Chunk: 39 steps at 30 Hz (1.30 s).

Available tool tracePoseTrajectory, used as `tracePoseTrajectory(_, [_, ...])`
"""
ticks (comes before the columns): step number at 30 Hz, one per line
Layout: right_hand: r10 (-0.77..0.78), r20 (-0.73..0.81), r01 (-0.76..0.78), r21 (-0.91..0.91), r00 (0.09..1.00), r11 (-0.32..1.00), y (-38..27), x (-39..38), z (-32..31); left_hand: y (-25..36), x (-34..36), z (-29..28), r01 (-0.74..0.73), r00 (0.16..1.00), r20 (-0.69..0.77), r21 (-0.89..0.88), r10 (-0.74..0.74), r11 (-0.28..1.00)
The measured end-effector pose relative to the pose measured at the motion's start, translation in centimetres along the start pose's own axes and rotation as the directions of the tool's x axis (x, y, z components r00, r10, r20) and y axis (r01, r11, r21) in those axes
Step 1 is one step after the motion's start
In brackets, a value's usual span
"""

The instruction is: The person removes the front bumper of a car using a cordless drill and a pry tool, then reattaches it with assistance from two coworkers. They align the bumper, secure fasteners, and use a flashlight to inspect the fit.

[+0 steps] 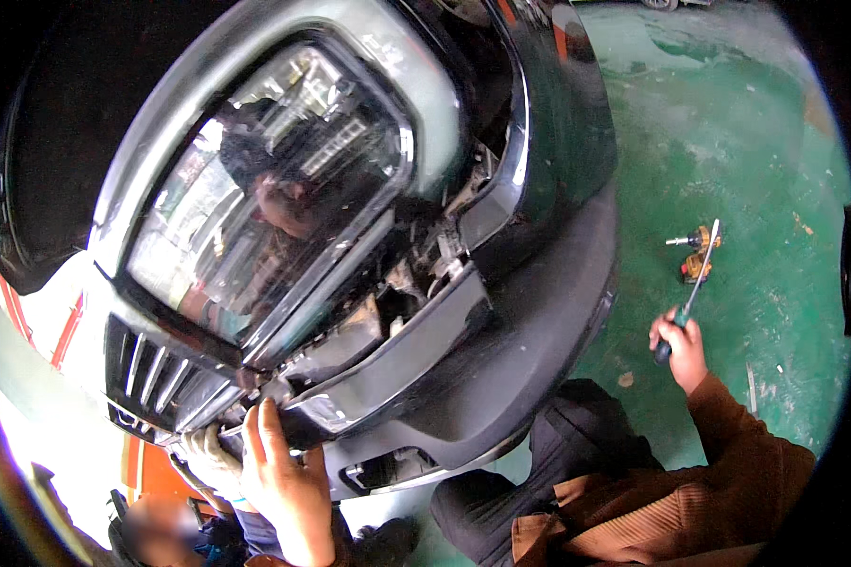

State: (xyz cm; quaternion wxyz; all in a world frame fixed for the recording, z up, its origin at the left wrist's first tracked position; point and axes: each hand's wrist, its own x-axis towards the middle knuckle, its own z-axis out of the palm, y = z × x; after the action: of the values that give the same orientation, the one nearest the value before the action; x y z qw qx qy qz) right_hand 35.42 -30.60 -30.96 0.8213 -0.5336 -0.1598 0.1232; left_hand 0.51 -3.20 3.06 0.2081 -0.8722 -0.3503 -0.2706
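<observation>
My right hand [679, 345] grips a green-and-black screwdriver [692, 298] with a long metal shaft, held out to the right of a dark vehicle's front end. My left hand [284, 472] rests with its fingertips on the bumper trim [388, 354] at the lower middle. Just left of it, a co-worker's gloved hand [213, 458] touches the same edge. Above them are a large glossy headlamp [265, 189] in a silver surround and a slatted grille [151, 373]. Between lamp and trim, a gap exposes metal brackets and fittings.
A yellow cordless power tool [696, 265] lies on the green floor [728, 161] to the right. A co-worker [156, 534] is low at the bottom left. My dark-trousered legs show beneath the bumper. A wheel shows at the top right, in the distance.
</observation>
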Motion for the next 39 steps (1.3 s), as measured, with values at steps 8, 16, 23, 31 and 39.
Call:
tracePoseTrajectory(8, [0.561, -0.339, -0.654, -0.456, 0.755, 0.604, 25.8, -17.8, -21.7, -0.1, 3.1, -3.5, -0.224, 0.92, 0.358, 0.144, 0.161, 0.964])
tracePoseTrajectory(16, [0.594, -0.277, -0.423, -0.899, 0.756, 0.118, 33.3, -25.8, -30.4, -1.5, 3.1, -4.1, -0.097, 0.913, 0.379, -0.16, 0.152, 0.982])
tracePoseTrajectory(23, [0.693, -0.522, -0.285, -0.853, 0.497, -0.438, 29.0, -24.3, -25.0, 1.4, 5.2, 1.2, -0.275, 0.946, 0.164, -0.055, 0.28, 0.96])
tracePoseTrajectory(31, [0.332, -0.5, -0.582, -0.782, 0.8, 0.222, 25.4, 0.8, -30.0, 1.2, 4.0, -0.5, -0.14, 0.979, 0.16, 0.054, 0.129, 0.989])
tracePoseTrajectory(39, [0.097, -0.447, -0.357, -0.546, 0.889, 0.758, 33.2, 31.9, -44.1, 1.2, 1.1, -1.4, 0.101, 0.978, 0.179, 0.03, -0.105, 0.994])
